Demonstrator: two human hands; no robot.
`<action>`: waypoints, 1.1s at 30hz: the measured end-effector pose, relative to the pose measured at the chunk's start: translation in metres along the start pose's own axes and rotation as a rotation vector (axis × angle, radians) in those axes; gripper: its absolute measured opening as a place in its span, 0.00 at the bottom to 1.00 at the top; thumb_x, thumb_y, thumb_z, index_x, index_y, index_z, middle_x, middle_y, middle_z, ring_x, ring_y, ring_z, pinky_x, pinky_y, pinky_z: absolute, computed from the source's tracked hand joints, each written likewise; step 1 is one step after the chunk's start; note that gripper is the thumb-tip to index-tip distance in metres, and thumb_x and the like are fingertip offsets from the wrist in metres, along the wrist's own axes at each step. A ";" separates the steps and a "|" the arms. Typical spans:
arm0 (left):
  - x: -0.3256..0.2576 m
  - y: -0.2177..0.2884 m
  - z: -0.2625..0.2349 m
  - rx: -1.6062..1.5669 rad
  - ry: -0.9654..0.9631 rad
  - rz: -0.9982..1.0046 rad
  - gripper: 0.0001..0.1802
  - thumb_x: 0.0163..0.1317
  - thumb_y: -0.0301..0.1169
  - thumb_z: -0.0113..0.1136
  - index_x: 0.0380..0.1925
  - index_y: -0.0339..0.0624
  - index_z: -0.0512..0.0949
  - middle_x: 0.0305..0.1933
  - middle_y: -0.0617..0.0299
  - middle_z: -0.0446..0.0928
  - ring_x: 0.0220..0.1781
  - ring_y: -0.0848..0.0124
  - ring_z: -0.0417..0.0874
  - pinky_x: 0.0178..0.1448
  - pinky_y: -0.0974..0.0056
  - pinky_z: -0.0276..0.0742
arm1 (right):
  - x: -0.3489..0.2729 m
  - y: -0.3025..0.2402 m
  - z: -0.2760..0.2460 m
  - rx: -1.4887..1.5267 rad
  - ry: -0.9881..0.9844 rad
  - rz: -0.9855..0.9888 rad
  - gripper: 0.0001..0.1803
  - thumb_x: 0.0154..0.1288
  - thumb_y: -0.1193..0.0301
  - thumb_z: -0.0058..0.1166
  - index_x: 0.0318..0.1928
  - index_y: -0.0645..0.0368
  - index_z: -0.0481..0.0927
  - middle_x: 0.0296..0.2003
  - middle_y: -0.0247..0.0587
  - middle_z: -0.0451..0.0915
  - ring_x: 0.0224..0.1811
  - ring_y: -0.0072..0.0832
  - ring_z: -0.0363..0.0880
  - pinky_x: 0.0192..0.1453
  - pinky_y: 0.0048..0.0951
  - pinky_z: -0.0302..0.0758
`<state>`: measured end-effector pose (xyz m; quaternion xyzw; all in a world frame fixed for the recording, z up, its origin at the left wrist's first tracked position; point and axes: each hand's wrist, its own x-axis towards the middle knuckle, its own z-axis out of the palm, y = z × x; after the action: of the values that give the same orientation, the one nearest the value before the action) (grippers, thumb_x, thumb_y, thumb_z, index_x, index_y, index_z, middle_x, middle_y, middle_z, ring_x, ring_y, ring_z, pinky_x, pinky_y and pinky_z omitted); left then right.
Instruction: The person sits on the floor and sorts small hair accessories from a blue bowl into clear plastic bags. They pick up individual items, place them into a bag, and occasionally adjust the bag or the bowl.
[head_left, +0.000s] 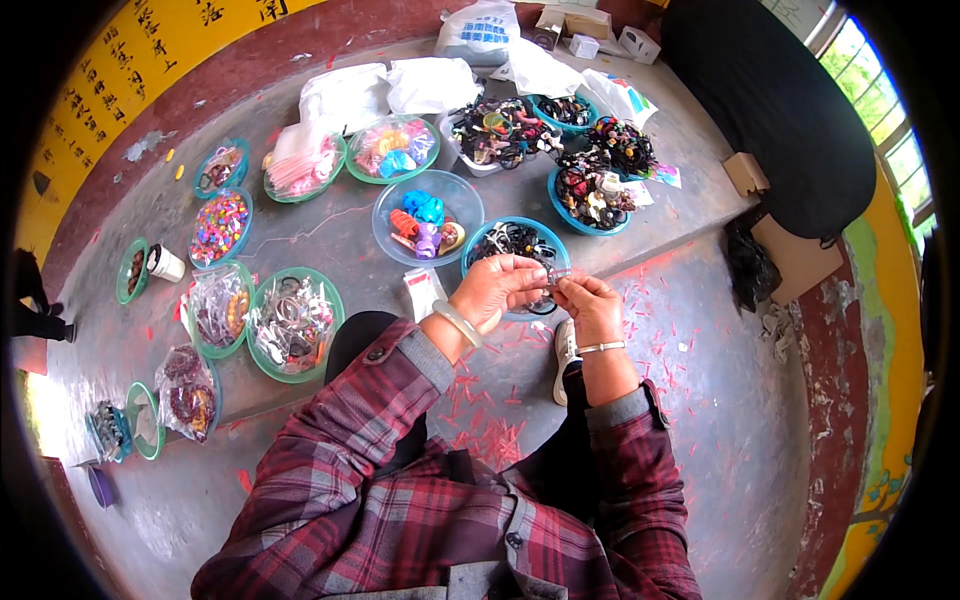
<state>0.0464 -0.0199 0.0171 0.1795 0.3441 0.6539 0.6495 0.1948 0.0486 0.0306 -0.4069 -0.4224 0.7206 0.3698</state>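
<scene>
My left hand (492,296) and my right hand (592,310) meet just in front of me, thumbs and fingertips pinched close together. Between the fingertips is something small and dark, too small to name. Right behind and below the hands stands a blue basin (467,262) filled with black hair ties (512,240). The hands hide part of its near side. A small white packet (424,290) lies beside my left wrist.
On the raised grey ledge stand a clear bowl (383,245) of colourful pieces, a green basin (335,363) of hair accessories, a basin of bright beads (221,225), and white bags (343,97). Pink scraps (490,435) litter the floor. A black bag (748,262) lies at right.
</scene>
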 end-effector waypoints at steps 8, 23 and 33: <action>0.002 -0.003 -0.004 0.051 0.033 0.013 0.08 0.57 0.24 0.52 0.36 0.30 0.74 0.38 0.53 0.76 0.42 0.69 0.78 0.45 0.71 0.76 | 0.001 0.001 -0.002 -0.002 -0.019 -0.001 0.03 0.54 0.79 0.53 0.30 0.68 0.76 0.27 0.42 0.78 0.28 0.28 0.78 0.36 0.23 0.76; 0.000 0.000 -0.002 0.015 -0.017 0.003 0.10 0.58 0.24 0.52 0.37 0.28 0.73 0.38 0.52 0.76 0.42 0.66 0.78 0.47 0.68 0.76 | -0.001 -0.010 -0.006 -0.105 -0.094 0.076 0.06 0.52 0.76 0.56 0.32 0.63 0.78 0.25 0.37 0.79 0.26 0.23 0.77 0.29 0.20 0.71; 0.000 0.002 -0.006 0.022 -0.038 -0.008 0.10 0.58 0.25 0.51 0.38 0.30 0.72 0.39 0.51 0.76 0.41 0.66 0.79 0.46 0.67 0.77 | -0.002 -0.009 -0.004 -0.217 -0.082 -0.013 0.06 0.52 0.76 0.56 0.33 0.61 0.80 0.24 0.35 0.79 0.25 0.21 0.76 0.25 0.19 0.70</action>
<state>0.0410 -0.0213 0.0140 0.1976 0.3394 0.6441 0.6565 0.2009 0.0511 0.0377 -0.4121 -0.5155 0.6841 0.3106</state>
